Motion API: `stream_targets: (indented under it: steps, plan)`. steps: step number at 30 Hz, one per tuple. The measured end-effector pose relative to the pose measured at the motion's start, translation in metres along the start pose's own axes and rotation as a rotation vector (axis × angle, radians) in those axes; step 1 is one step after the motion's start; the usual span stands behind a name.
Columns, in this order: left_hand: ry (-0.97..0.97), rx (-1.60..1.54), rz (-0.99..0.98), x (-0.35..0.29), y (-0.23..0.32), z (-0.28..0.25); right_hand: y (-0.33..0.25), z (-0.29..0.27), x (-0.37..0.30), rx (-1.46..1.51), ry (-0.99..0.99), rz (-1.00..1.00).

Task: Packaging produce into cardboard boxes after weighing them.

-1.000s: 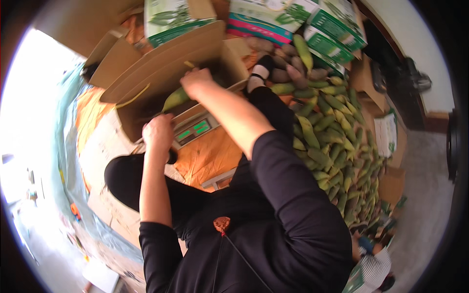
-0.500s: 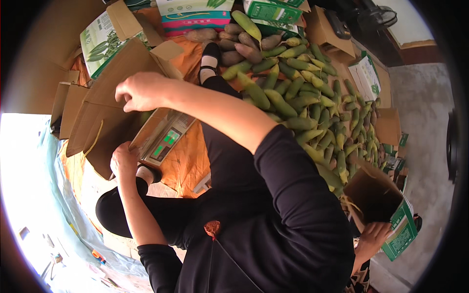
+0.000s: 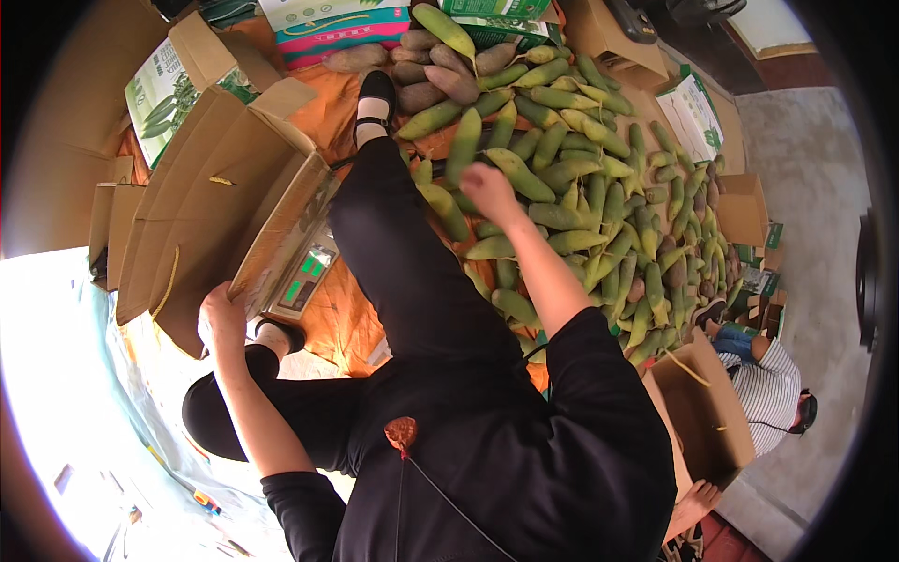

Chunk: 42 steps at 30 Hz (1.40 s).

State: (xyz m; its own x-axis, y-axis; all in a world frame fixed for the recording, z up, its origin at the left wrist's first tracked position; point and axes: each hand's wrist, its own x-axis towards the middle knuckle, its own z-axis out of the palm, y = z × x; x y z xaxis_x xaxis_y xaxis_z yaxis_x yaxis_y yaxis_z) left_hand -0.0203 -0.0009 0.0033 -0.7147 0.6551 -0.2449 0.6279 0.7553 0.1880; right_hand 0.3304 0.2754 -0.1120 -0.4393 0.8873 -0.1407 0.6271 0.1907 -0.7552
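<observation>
My left hand [image 3: 222, 321] is closed on the near edge of an open cardboard box [image 3: 201, 220] with yellow cord handles. Under the box's right side is a scale [image 3: 304, 281] with a lit green display. Its platform is mostly covered. On the right, my right hand [image 3: 489, 194] has its fingers closed at the lower end of a green radish [image 3: 464, 145], which points away from me at the left edge of a big pile of green radishes [image 3: 599, 201]. Another green radish [image 3: 520, 175] lies right beside that hand. The inside bottom of the box is hidden.
Reddish-brown roots [image 3: 426, 80] lie at the pile's far left. Printed cartons [image 3: 342, 33] stand behind. A person's hand [image 3: 695, 501] touches an open box [image 3: 702, 403] at lower right, near a person in a striped shirt [image 3: 763, 393]. Orange sheeting [image 3: 342, 318] covers the floor.
My right hand has moved from above the box to the radish pile, and one radish there has turned. My left hand stays at the box edge. The lower-right box has tilted, uncovering the striped-shirted person.
</observation>
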Motion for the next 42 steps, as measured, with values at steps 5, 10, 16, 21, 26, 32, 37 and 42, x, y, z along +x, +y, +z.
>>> stream_targets:
  steps: [5,10,16,21,26,32,37,42]
  plan:
    - [-0.024,-0.019,-0.007,-0.002,0.014,-0.008,0.084,0.039,-0.057,-0.069,-0.182,0.145]
    - [-0.045,-0.021,-0.012,-0.001,0.010,-0.005,0.083,0.063,-0.034,-0.230,-0.189,0.217]
    - [-0.077,0.087,-0.226,-0.017,0.009,-0.025,0.079,0.131,0.012,-0.166,-0.111,0.127]
    - [-0.080,-0.083,-0.005,0.003,0.037,-0.005,0.269,0.128,0.037,-0.103,0.042,0.153]
    - [0.007,0.051,-0.129,-0.036,-0.007,-0.021,0.066,0.165,0.011,-0.352,-0.212,0.274]
    - [-0.016,0.029,0.005,-0.006,0.014,-0.003,0.151,0.107,0.023,-0.205,-0.054,0.256]
    - [-0.004,0.019,-0.019,-0.014,0.004,-0.004,0.046,0.046,0.041,0.352,0.063,0.069]
    - [-0.003,-0.003,-0.004,-0.013,0.012,-0.006,-0.082,-0.034,0.072,0.375,0.193,-0.276]
